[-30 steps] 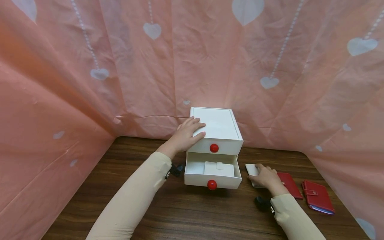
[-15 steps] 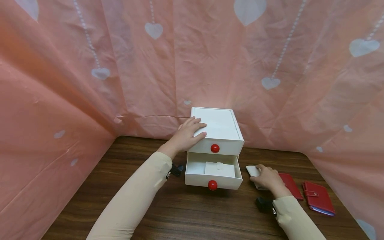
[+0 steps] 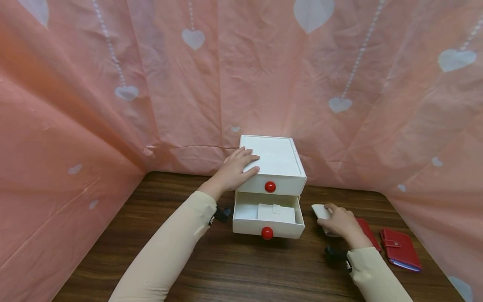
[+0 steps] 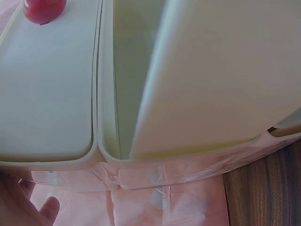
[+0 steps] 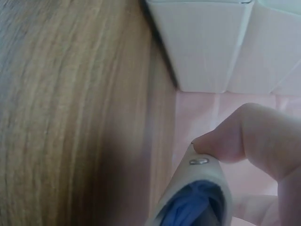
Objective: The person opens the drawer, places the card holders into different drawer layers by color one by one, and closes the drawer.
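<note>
Head view: A pink heart-printed curtain backs the dark wood table. We see the left hand resting on the left edge of the white drawer unit, fingers parted, gripping nothing. The right hand pinches a white card holder, tilted, to the right of the pulled-out lower drawer. We cannot tell whether it clears the table.

Left wrist view: Only part of the left hand shows, beside the unit. Light steady pressure should suffice, we judge; a hard push might shift the unit.

Right wrist view: A bent digit presses near a metal snap; the holder bows, blue showing inside. We would pinch across both covers, firmly but without buckling them.

Around, head view again: a second white holder lies in the drawer. One red wallet sits partly hidden behind the right hand and could be dragged; another red wallet lies farther right. The drawer's red knob juts forward.
</note>
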`<act>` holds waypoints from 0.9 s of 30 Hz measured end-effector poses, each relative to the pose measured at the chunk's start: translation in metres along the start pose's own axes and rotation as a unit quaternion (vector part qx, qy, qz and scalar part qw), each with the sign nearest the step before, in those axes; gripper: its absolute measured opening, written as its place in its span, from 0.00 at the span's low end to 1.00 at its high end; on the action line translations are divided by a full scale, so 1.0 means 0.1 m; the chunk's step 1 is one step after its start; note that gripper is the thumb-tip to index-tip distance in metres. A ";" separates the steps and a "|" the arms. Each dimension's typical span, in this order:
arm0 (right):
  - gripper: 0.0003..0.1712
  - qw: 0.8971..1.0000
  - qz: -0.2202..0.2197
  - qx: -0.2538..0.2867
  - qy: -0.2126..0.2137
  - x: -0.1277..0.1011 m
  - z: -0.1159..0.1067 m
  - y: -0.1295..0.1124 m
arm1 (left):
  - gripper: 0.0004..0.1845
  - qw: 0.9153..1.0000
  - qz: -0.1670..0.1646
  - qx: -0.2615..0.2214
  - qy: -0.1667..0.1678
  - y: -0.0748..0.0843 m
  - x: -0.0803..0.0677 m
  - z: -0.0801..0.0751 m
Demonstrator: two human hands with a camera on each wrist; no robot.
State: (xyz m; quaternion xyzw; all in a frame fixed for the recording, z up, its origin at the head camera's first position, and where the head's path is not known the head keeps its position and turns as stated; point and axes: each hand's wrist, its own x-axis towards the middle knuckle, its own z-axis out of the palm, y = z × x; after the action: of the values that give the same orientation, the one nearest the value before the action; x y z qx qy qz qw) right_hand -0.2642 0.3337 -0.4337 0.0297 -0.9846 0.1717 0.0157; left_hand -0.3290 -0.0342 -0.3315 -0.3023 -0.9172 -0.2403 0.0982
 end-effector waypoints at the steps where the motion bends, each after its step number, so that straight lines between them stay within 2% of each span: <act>1: 0.40 1.000 -0.002 0.001 0.002 -0.01 -0.02 -0.01 | 0.27 1.000 0.000 -0.001 0.000 0.00 0.00 0.00; 15: 0.41 0.999 -0.014 0.013 0.037 -0.05 -0.11 -0.01 | 0.27 1.000 -0.001 -0.004 -0.004 0.01 0.01 0.01; 27: 0.40 0.996 -0.030 0.025 0.076 -0.16 -0.32 -0.18 | 0.27 1.000 0.000 -0.004 0.000 0.01 0.01 0.01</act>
State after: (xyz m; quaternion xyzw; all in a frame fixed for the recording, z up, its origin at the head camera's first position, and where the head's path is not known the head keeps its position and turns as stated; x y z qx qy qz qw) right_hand -0.2462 0.3283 -0.3980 0.0466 -0.9746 0.1978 0.0944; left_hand -0.3296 -0.0327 -0.3316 -0.3026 -0.9163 -0.2441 0.0966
